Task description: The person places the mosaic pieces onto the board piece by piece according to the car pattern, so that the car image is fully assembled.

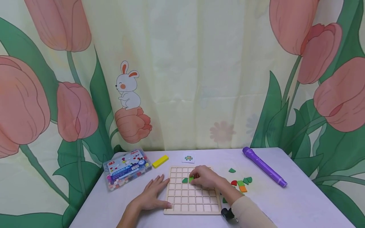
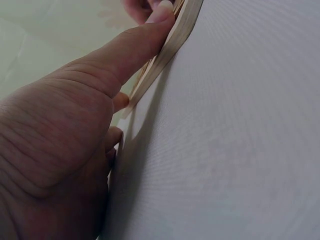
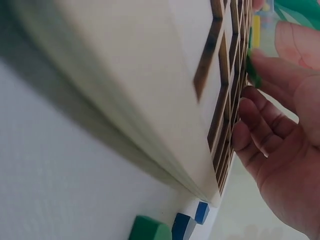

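A wooden grid board (image 1: pixel 192 207) lies on the table, its squares framed by thin raised strips. My left hand (image 1: pixel 152 193) rests at its left edge, fingers spread and fairly straight, the thumb (image 2: pixel 135 47) on the rim near the front corner. Over the upper middle squares, my right hand (image 1: pixel 206 176) pinches a small green piece (image 3: pixel 252 72) between thumb and forefinger. Just left of these fingertips, a dark green piece (image 1: pixel 185 180) and a light green piece (image 1: pixel 191 179) are on the grid. Behind the board lies a small picture card (image 1: pixel 188 158).
Loose pieces, including a red one (image 1: pixel 234 182) and an orange one (image 1: pixel 243 189), lie right of the board. Further right is a purple tube (image 1: pixel 265 167). A clear box of beads (image 1: pixel 127 169) and a yellow block (image 1: pixel 160 161) stand left. A black object (image 1: pixel 227 214) sits by the right forearm.
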Demonstrator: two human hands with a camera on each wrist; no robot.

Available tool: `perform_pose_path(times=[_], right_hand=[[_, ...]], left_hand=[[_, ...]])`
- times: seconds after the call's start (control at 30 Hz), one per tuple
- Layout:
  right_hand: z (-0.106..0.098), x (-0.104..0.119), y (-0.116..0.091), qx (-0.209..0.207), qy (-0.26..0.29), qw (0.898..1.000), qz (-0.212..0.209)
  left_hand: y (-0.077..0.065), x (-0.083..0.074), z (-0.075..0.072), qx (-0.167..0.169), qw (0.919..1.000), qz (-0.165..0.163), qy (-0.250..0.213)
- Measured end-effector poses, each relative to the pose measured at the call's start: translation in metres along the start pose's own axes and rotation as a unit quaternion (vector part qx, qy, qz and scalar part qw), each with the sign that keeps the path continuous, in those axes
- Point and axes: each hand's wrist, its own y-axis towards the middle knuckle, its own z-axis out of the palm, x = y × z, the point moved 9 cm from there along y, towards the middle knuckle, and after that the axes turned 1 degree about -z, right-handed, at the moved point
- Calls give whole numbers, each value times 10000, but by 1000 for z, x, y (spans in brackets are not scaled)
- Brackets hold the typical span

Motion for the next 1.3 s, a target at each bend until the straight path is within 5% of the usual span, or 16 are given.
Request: perform_pose_path(times=[0.57, 1.3], right_hand=[[3, 3, 3, -115, -513, 9985, -148], [3, 3, 1, -161, -273, 9993, -181]], left_hand=[[1, 0, 0, 12, 10000, -12, -1], [1, 0, 0, 12, 10000, -26, -18]])
